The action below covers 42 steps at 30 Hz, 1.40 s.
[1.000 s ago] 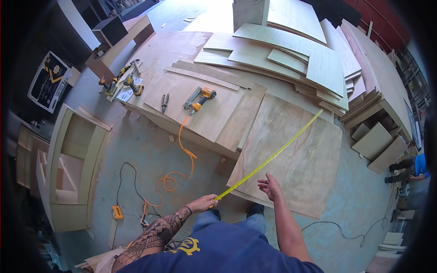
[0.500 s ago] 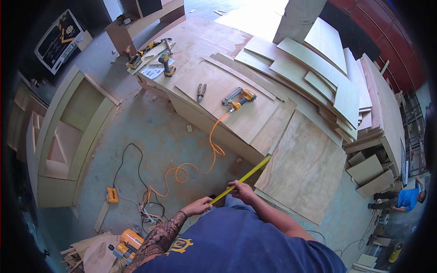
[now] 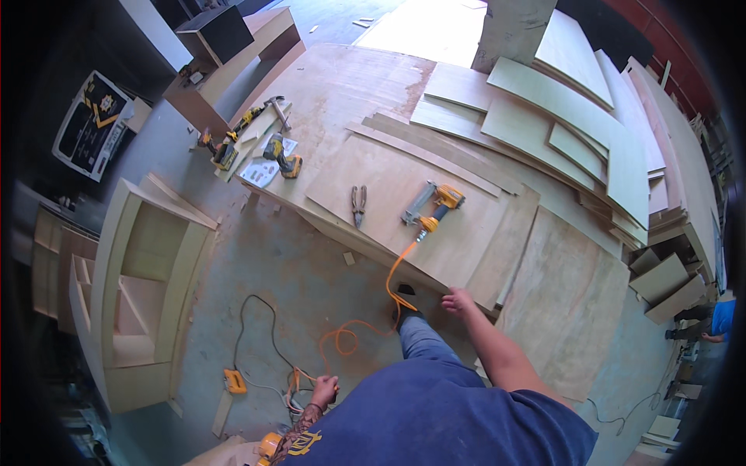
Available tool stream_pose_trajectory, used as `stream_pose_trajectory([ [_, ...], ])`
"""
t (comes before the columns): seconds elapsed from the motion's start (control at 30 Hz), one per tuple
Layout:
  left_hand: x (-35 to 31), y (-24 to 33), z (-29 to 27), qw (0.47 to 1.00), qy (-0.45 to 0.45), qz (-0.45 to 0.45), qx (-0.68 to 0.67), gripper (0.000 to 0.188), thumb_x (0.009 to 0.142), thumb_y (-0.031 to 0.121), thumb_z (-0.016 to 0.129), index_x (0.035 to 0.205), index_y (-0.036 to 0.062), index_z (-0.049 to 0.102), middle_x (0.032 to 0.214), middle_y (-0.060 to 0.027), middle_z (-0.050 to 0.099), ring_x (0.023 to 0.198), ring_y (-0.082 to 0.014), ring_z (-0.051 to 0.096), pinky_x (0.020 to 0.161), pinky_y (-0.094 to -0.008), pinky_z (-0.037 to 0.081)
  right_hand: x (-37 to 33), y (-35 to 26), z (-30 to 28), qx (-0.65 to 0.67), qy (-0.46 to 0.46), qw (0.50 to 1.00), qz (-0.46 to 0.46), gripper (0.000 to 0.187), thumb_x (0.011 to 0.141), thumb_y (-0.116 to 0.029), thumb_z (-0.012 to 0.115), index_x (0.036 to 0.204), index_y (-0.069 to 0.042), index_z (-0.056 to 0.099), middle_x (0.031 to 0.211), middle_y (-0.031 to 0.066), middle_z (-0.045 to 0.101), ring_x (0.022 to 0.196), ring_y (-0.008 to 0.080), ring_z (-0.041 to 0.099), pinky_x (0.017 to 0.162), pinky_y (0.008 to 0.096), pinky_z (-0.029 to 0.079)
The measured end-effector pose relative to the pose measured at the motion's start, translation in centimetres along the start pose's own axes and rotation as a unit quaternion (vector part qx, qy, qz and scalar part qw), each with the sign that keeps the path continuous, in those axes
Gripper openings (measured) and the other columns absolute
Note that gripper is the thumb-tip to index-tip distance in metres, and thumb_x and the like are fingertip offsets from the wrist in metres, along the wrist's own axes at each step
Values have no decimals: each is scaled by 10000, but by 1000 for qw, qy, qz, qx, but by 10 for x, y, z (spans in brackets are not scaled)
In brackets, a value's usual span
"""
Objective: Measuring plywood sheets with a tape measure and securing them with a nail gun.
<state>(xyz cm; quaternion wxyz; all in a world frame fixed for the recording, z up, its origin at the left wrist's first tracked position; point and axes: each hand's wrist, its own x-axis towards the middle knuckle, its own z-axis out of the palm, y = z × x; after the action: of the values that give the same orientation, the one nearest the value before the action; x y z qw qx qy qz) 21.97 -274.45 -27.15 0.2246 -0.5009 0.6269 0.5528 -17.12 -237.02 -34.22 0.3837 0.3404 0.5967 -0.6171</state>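
My left hand (image 3: 325, 391) is low at my left side, its fingers closed; whatever they may hold is too small to make out. Reaching forward on the right, my right hand (image 3: 458, 303) is by the near edge of the plywood-topped bench, fingers loosely apart and nothing seen in them. On the bench lie an orange-and-black nail gun (image 3: 434, 210), joined to an orange air hose (image 3: 399, 270), and a pair of pliers (image 3: 358, 206). Farther left stand a cordless drill (image 3: 286, 159) and a hammer (image 3: 278, 111). No tape measure shows.
Stacked plywood panels (image 3: 544, 144) cover the right of the bench. A curved wooden cabinet frame (image 3: 148, 287) stands on the left. Cables and hose lie on the floor near a yellow power tool (image 3: 234, 381). At far right is another person (image 3: 719, 320).
The extended yellow tape measure has gone from view. My left hand has dropped down, and my right hand has moved forward and right. One leg now shows stepping toward the bench; the view has shifted.
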Motion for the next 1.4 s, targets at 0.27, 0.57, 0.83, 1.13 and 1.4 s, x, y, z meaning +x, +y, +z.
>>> stream_pose_trajectory([
  [0.27,-9,106,-109,985,128,-107,-35,343,964,330,614,1088,12,588,823,-77,670,634,-169,666,561,-328,551,140,-144,70,-100,245,956,-125,743,920,-407,707,1430,53,424,1375,261,558,1214,348,592,1003,460,479],
  [0.57,10,244,-99,999,-5,-23,47,391,996,284,597,1290,33,540,915,-58,674,817,-128,658,736,-292,540,199,-182,124,75,217,970,-81,573,856,-256,807,1262,2,494,1145,181,662,983,319,693,811,457,585],
  [0.83,67,417,-98,931,-73,288,211,406,968,204,593,1366,133,560,1073,-125,616,988,-206,621,863,-344,504,144,-180,230,329,27,940,-91,386,960,-240,709,1218,-55,489,1135,102,595,981,292,655,733,488,642],
  [1.13,186,587,-138,728,-34,428,534,553,813,486,764,1265,190,649,1139,-135,533,1094,-320,500,869,-469,411,41,-162,479,167,-83,982,-43,276,877,-155,795,1017,-21,599,948,83,659,749,190,667,661,371,586],
  [1.4,247,588,-272,787,6,250,564,595,700,550,834,1113,136,728,1165,-159,564,1160,-349,504,967,-514,434,59,-188,652,-164,-139,976,-30,541,818,-350,849,1117,51,643,1014,135,711,902,207,689,797,352,558],
])
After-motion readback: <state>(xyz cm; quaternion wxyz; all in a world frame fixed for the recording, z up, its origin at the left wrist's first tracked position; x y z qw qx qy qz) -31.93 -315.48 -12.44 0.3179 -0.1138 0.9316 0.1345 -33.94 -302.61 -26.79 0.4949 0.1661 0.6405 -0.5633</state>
